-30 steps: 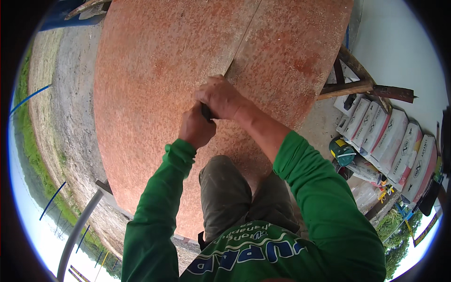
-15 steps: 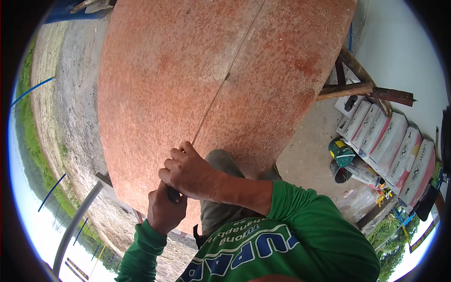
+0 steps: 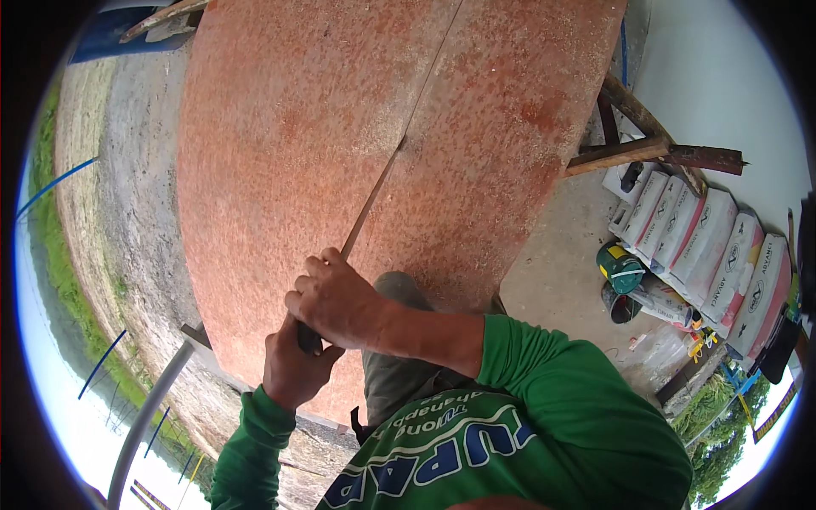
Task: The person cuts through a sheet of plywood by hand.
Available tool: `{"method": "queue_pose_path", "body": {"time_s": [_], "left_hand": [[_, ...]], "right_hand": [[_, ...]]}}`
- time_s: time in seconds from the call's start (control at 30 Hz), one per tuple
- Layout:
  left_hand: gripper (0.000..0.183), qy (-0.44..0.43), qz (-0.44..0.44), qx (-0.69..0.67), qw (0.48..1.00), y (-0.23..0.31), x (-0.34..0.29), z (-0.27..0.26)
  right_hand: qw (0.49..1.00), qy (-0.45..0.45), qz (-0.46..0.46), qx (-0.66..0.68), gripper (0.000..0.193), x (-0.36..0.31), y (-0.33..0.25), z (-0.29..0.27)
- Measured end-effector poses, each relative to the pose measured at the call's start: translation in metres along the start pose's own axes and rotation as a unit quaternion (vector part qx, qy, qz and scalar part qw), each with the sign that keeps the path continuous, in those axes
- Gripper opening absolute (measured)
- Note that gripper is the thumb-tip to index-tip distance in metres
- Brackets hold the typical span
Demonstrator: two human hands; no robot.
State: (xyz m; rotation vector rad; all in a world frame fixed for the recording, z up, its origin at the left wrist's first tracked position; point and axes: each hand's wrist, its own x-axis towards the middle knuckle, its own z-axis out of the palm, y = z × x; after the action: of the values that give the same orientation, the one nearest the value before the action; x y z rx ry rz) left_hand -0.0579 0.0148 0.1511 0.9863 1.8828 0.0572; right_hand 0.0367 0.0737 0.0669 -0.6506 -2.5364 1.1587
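Observation:
A large reddish board (image 3: 280, 153), dusted with sawdust, stretches away before me. Along a straight line in it runs the thin dark blade of what looks like a handsaw (image 3: 374, 197), seen nearly edge-on. A slim cut line continues from the blade toward the board's far edge. My left hand (image 3: 297, 365) is closed round the dark handle, low at the near side. Just above it, my right hand (image 3: 336, 303) is closed too, wrapped over the front of the handle where the blade begins. My fingers hide most of the handle. My bent knee (image 3: 404, 289) rests on the board beside my right hand.
Wooden trestle legs (image 3: 625, 153) support the board's right side. Farther right are stacked white sacks (image 3: 697, 229), a green bucket (image 3: 620, 265) and a dark pail (image 3: 622, 306). A grey metal pipe (image 3: 153, 395) curves at the left, and a blue object (image 3: 127, 38) stands far left.
The view has shifted slightly. More of the blade's side shows above my right hand, so the saw looks a little tilted or drawn back. Both hands keep their grip.

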Motion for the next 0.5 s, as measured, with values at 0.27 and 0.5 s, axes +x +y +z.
{"method": "queue_pose_path", "body": {"time_s": [0.27,0.5], "left_hand": [[0.031,0.066,0.082,0.028,0.994,0.017,0.146,0.043],[0.037,0.055,0.084,0.04,0.994,0.008,0.133,0.045]], "right_hand": [[0.999,0.034,0.034,-0.021,0.019,0.03,0.145,-0.009],[0.998,-0.033,0.035,-0.028,0.022,0.029,0.139,-0.003]]}}
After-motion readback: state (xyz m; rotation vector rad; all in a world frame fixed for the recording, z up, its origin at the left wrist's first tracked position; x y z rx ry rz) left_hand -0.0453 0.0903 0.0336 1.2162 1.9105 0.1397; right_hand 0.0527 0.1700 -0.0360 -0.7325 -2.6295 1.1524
